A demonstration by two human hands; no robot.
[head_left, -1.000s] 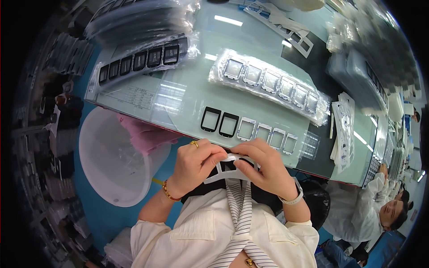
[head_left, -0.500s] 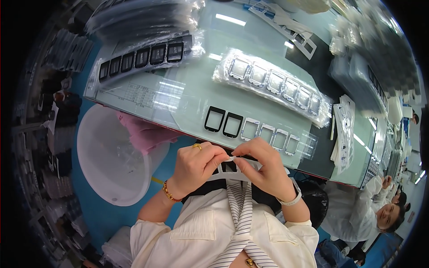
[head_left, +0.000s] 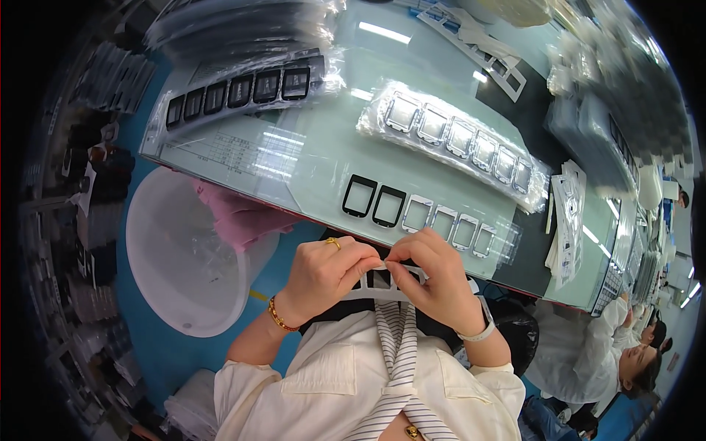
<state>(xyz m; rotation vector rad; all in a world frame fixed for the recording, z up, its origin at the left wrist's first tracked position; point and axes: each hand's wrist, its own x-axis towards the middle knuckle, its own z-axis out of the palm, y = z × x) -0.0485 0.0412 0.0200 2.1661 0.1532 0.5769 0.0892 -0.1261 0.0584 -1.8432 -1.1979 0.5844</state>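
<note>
L hand (head_left: 320,273) & R hand (head_left: 435,283) are pinching a thin white plastic-like strip w/ rect. windows (head_left: 365,292); it's prob. bending easily, weighing little, best taken edgewise.

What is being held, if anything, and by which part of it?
A white strip with cut-out windows: the left hand and right hand pinch it near the middle of its far edge; the exact grip is partly hidden.

Hands (head_left: 321,270) (head_left: 435,278) apparently closer together
</note>
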